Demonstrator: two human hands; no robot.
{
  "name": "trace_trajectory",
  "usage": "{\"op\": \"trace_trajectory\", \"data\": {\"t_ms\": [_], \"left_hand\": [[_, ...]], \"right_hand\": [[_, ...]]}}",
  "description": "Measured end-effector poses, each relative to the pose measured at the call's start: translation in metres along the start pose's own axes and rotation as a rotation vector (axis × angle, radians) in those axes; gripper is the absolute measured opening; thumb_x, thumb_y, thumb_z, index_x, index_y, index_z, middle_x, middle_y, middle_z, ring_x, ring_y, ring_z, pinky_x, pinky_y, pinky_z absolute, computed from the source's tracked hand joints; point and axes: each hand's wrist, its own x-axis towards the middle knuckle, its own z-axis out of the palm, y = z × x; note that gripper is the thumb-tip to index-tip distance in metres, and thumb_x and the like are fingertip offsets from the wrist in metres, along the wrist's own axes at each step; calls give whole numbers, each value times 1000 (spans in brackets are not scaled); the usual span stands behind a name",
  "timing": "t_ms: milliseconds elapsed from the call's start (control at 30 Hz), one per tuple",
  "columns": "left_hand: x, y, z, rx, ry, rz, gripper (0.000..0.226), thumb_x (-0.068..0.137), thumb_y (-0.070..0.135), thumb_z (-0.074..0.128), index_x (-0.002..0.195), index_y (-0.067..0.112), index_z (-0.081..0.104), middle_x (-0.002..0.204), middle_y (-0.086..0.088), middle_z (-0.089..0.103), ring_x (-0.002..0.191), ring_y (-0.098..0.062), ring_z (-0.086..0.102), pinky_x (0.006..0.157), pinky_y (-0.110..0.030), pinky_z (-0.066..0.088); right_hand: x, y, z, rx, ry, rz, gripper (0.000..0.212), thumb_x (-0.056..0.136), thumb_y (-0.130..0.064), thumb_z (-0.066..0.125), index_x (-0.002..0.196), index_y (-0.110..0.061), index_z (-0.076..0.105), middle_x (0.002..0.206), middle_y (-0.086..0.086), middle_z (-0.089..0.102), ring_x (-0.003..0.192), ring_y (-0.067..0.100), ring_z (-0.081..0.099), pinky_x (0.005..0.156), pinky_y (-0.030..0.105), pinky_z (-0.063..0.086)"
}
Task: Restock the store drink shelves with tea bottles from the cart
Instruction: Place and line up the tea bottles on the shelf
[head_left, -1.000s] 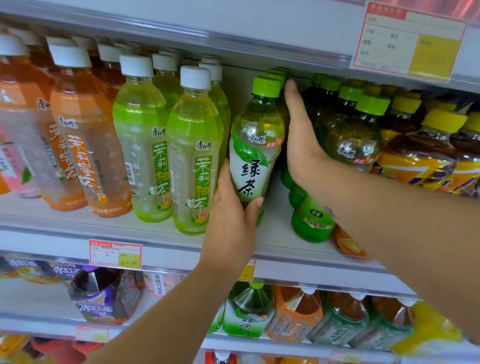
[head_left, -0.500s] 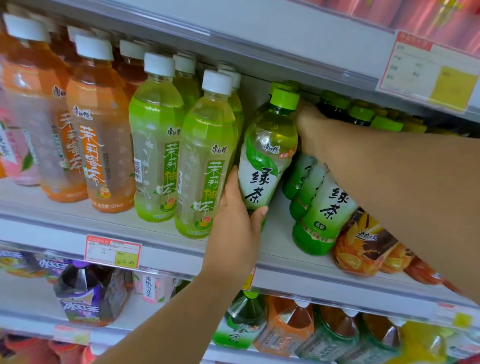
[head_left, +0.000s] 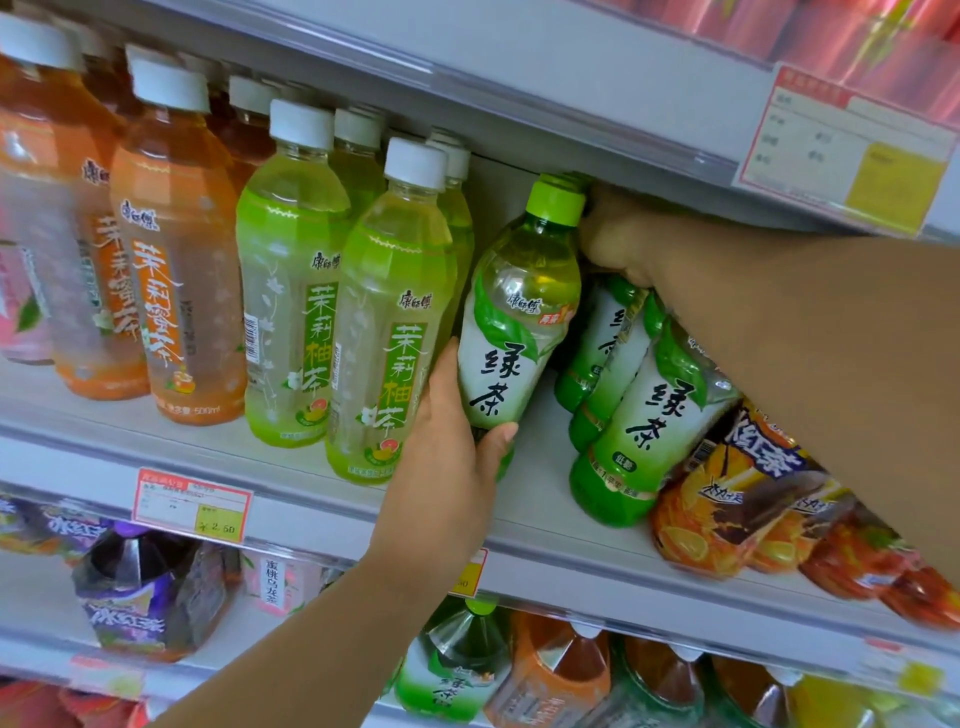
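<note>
the left hand (head_left: 452, 467) closes its grip round the lower part of a green-capped tea bottle (head_left: 511, 332) marked 康师傅 and 绿茶. the bottle is over the shelf (head_left: 540, 483), and the hand hides its base. just to its right three more 绿茶 bottles (head_left: 644, 415) lean, the front one marked 低糖. the right hand (head_left: 618, 244) sits at their tops; its fingers are hidden, so its grip cannot be told. to the left stand two front 茉莉柚茶 bottles (head_left: 389, 332) and two front orange 茉莉蜜茶 bottles (head_left: 176, 270), all white-capped, with more behind. a price tag (head_left: 192, 512) reads 2.50.
</note>
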Motion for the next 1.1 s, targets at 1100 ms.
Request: {"op": "trace_trajectory", "data": {"t_ms": [1100], "left_hand": [[4, 9, -5, 15, -91, -17, 71, 89, 14, 62, 144, 28, 19, 136, 8, 46, 126, -12, 44, 106, -39, 39]], "right_hand": [[-228, -30, 27, 427, 615, -134, 33, 94, -2, 45, 124, -10, 57, 128, 2, 51, 122, 4, 44, 104, 10, 29]]}}
